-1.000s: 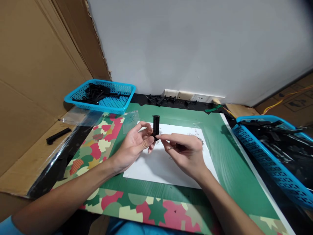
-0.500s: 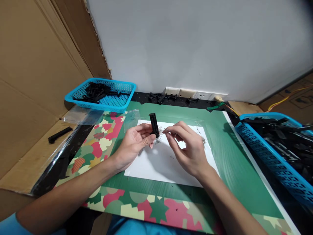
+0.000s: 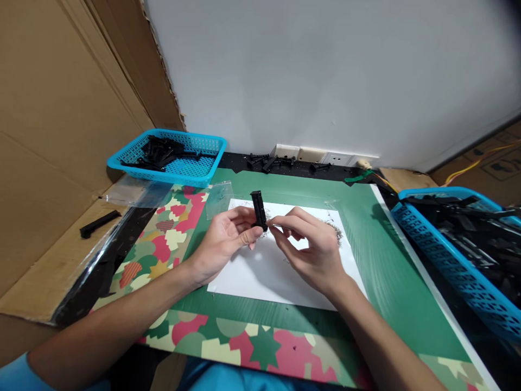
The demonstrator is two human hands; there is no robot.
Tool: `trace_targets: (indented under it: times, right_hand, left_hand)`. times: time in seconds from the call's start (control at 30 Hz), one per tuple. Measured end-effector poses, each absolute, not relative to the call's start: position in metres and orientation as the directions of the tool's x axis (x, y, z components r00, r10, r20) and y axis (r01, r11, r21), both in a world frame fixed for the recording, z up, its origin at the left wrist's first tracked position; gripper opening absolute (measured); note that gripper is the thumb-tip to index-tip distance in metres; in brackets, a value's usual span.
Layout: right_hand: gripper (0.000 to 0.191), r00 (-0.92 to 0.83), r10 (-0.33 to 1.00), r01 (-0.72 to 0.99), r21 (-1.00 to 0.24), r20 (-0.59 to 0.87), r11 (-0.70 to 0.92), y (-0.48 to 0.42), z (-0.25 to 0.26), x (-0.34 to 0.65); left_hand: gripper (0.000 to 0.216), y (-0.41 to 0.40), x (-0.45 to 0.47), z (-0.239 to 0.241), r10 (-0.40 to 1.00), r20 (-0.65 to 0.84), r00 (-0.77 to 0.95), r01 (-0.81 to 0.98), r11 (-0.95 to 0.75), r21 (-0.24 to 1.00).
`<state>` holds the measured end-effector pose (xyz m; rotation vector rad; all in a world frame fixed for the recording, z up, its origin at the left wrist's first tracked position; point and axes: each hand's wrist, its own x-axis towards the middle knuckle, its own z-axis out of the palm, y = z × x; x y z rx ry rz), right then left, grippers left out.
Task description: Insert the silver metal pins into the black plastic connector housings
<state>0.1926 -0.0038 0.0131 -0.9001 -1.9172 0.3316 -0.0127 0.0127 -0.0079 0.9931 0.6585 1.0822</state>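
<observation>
Upright and slightly tilted, a narrow black plastic part point(image 3: 258, 209) is held by its lower end in my left hand point(image 3: 230, 233), between thumb and fingers. My right hand point(image 3: 311, 244) is closed in a pinch, its fingertips right at the lower right side of the black part. A thin metal piece point(image 3: 277, 224) lies along those fingertips; its exact kind is too small to make out. Beneath both hands lies a white sheet of paper point(image 3: 260, 285). Tiny metal bits point(image 3: 336, 231) are scattered over its far and right parts, partly hidden by my hands.
A blue basket point(image 3: 191, 179) with black parts stands at the back left, another blue basket point(image 3: 459, 271) at the right. Several black pieces point(image 3: 271, 163) lie along the wall below the sockets point(image 3: 337, 158). One black part point(image 3: 100, 224) rests on cardboard at left.
My right hand has moved slightly left, bringing the thin metal piece from a small gap away up to the black part. The black part has shifted slightly right and down with my left hand.
</observation>
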Motion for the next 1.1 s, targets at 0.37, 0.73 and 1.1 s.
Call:
trace_targets:
  times: [0.37,0.73,1.1]
  right_hand:
    - [0.023,-0.292,0.646,0.467,-0.484,0.705,0.739,-0.005,0.012,0.192]
    - [0.024,-0.368,0.589,0.512,-0.372,0.719,0.774,-0.002,0.009,0.199]
    - [0.019,-0.41,0.558,0.606,-0.242,0.721,0.758,0.0,0.006,0.206]
  left_hand:
    - [0.033,0.014,-0.013,-0.01,0.931,0.036,0.363,-0.369,0.108,0.923]
    - [0.03,0.014,-0.013,-0.007,0.922,0.014,0.388,-0.382,0.148,0.912]
    - [0.028,0.014,-0.013,-0.006,0.904,0.005,0.426,-0.375,0.172,0.911]
